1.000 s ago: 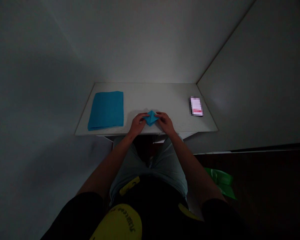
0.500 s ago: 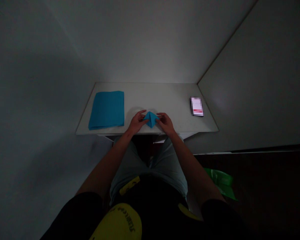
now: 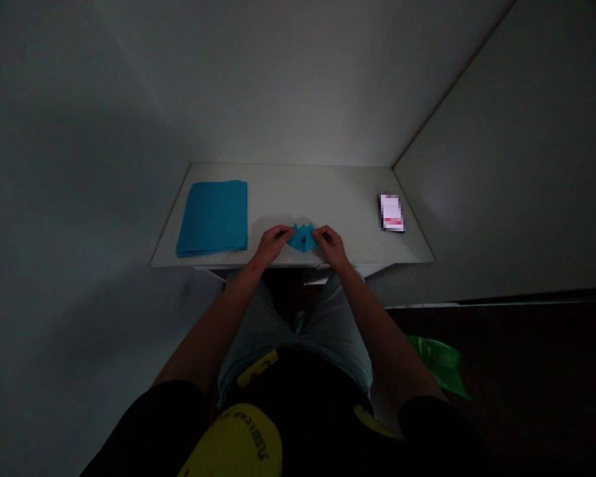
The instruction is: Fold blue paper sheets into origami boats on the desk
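Between my two hands is a small piece of folded blue paper (image 3: 304, 240), with several points standing up along its far edge and a dark gap in its middle. My left hand (image 3: 274, 244) pinches its left side between thumb and fingers. The right side is pinched by my right hand (image 3: 332, 245) in the same way. The paper is held just over the near edge of the white table (image 3: 322, 189). My fingertips hide its outer corners.
A stack of blue paper sheets (image 3: 213, 217) lies at the left of the table. A phone with a lit screen (image 3: 391, 212) lies at the right. Walls (image 3: 288, 79) rise behind and beside the table. Something shiny and green (image 3: 440, 363) is on the dark floor at the lower right.
The folded paper has gone from a plain diamond with a centre ridge to a wider shape with several upright points. My fingers have closed into pinches on its two sides.
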Action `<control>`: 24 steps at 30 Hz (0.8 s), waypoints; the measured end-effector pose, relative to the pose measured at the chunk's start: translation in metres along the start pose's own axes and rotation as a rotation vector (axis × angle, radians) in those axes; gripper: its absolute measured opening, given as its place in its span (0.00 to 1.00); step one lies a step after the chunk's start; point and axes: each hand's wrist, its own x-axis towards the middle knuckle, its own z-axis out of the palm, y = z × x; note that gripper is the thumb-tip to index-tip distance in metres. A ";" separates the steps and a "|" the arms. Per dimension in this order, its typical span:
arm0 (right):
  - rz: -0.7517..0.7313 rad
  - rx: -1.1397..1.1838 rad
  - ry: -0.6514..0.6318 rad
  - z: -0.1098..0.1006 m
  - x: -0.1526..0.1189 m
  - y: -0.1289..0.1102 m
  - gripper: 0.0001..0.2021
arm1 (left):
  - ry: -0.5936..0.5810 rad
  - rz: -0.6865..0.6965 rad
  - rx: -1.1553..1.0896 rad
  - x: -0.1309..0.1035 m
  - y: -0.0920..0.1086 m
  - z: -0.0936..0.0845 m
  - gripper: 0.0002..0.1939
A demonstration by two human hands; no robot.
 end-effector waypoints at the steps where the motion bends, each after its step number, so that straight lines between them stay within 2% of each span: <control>1: -0.003 0.014 0.049 -0.001 0.001 0.001 0.29 | 0.035 -0.002 -0.036 0.000 -0.001 0.000 0.25; 5: -0.011 0.076 0.184 -0.003 0.003 0.005 0.29 | 0.164 -0.031 -0.217 0.001 -0.007 -0.002 0.26; 8: 0.028 0.127 0.204 -0.003 0.003 0.010 0.29 | 0.218 -0.047 -0.294 0.002 -0.010 -0.002 0.27; 13: 0.073 0.123 0.184 -0.003 0.004 0.016 0.30 | 0.286 -0.056 -0.297 0.003 -0.013 0.001 0.23; 15: 0.075 0.136 0.175 -0.002 0.003 0.016 0.31 | 0.269 -0.040 -0.256 0.001 -0.012 0.001 0.23; 21: 0.053 0.174 0.092 -0.001 -0.001 0.008 0.34 | 0.082 0.024 0.036 -0.007 -0.001 0.000 0.30; 24: 0.038 0.127 0.056 -0.001 -0.003 0.004 0.37 | 0.023 0.028 0.108 -0.009 0.004 -0.001 0.24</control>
